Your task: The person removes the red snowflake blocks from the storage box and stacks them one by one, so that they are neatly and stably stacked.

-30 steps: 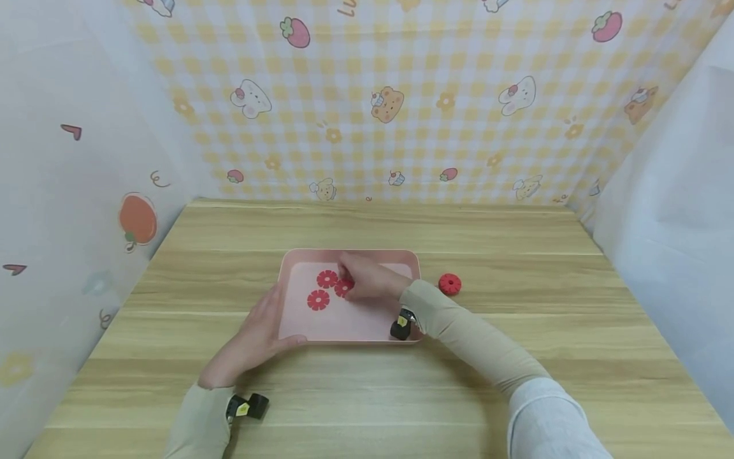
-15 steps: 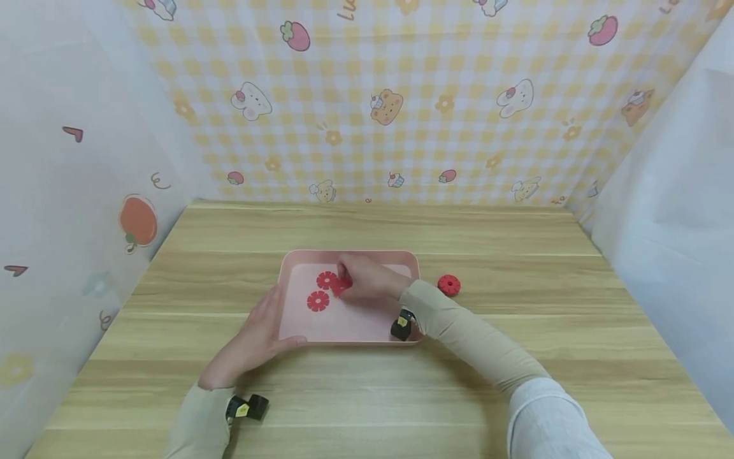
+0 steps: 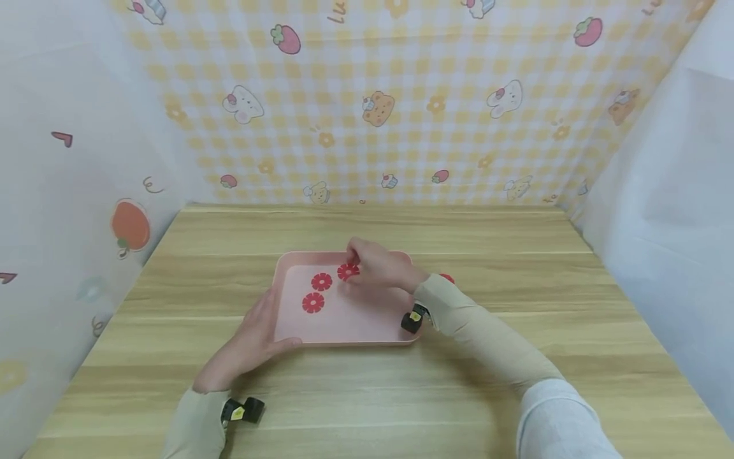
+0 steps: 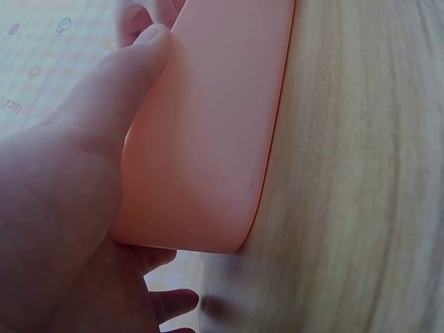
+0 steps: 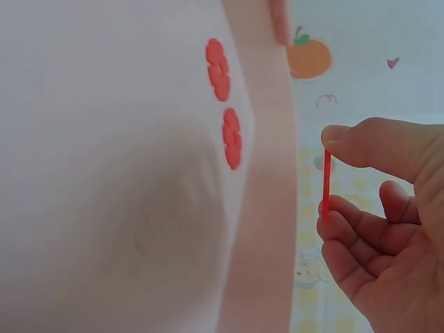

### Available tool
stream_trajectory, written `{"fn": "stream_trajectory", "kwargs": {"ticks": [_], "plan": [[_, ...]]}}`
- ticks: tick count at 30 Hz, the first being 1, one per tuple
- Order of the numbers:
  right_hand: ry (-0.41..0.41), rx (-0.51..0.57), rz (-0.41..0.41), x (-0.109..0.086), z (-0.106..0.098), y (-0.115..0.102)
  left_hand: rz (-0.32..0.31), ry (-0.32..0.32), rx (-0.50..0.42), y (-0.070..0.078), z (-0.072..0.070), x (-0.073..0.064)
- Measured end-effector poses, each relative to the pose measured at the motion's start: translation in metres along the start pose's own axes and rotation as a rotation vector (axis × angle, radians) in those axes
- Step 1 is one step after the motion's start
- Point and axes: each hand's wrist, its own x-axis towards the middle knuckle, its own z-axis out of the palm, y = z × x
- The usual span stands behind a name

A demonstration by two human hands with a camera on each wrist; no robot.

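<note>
My right hand (image 3: 383, 266) pinches a red notched disc (image 5: 327, 182) between thumb and fingers. In the right wrist view that disc stands edge-on and clear of the tray floor. Two similar red discs lie flat in the pink tray (image 3: 367, 322): an upper disc (image 3: 316, 282) and a lower disc (image 3: 308, 303), both left of the held one. Along the tray's left front corner rests my left hand (image 3: 250, 338), its thumb against the front wall and its fingers along the left side. The left wrist view has this thumb (image 4: 149, 52) pressed to the outer wall.
Right of the tray, another red piece (image 3: 448, 278) sits on the wooden table (image 3: 516, 299), mostly hidden behind my right forearm. A checked cloth backdrop (image 3: 424, 140) rises behind the table, with pale sheets at both sides.
My right hand has picked the disc up off the tray floor and moved it up and toward the tray's back. The left hand keeps its place at the tray corner.
</note>
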Motion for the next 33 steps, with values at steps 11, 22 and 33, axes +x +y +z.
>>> {"fn": "stream_trajectory", "kwargs": {"ticks": [11,22,33], "plan": [[0.087,-0.027,0.061,-0.029,-0.023,0.021,-0.024,-0.024,-0.003,0.002,0.000,0.000],[0.189,-0.009,0.112,-0.074,-0.044,0.062,-0.030,-0.034,0.001,0.003,-0.001,0.001],[0.200,0.023,0.219,-0.106,-0.047,0.103,-0.035,-0.048,-0.006,0.003,0.000,0.002]]}}
